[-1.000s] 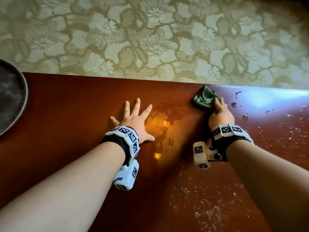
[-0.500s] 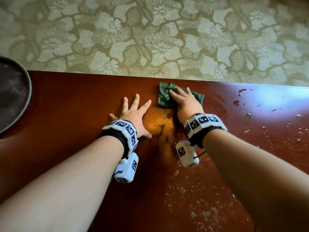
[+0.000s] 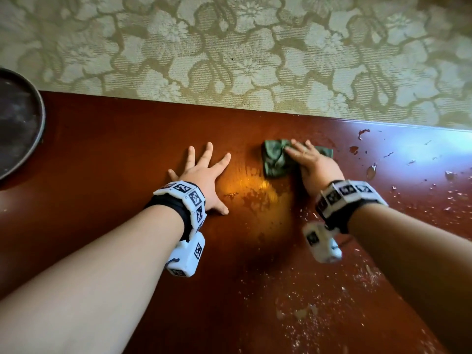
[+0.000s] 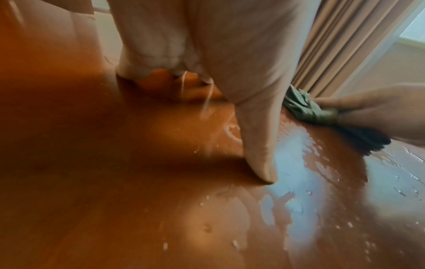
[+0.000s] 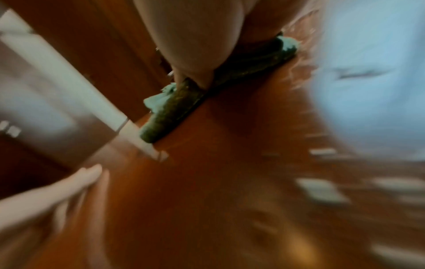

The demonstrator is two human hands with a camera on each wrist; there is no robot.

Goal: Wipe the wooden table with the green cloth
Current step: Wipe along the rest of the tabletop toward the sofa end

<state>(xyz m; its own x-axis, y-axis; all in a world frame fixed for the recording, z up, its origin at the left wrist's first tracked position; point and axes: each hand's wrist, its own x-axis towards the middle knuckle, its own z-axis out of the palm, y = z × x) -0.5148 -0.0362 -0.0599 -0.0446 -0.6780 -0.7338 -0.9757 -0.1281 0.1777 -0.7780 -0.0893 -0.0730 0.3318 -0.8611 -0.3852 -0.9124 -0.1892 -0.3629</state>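
Observation:
The crumpled green cloth lies on the reddish wooden table near its far edge. My right hand presses down on the cloth's right part with fairly straight fingers. My left hand lies flat on the wood to the left of the cloth, fingers spread, holding nothing. The left wrist view shows my left hand's thumb on the wet wood and the cloth under my right hand. The right wrist view is blurred, showing the cloth beneath my right hand.
A dark round tray sits at the table's left end. Floral carpet lies beyond the far edge. Droplets and flakes dot the right side, and crumbs lie near the front. A wet smear shines between my hands.
My right hand slid the cloth left along the far edge toward my left hand, then slightly back right and nearer. Its fingers flattened onto the cloth. The left hand stayed put.

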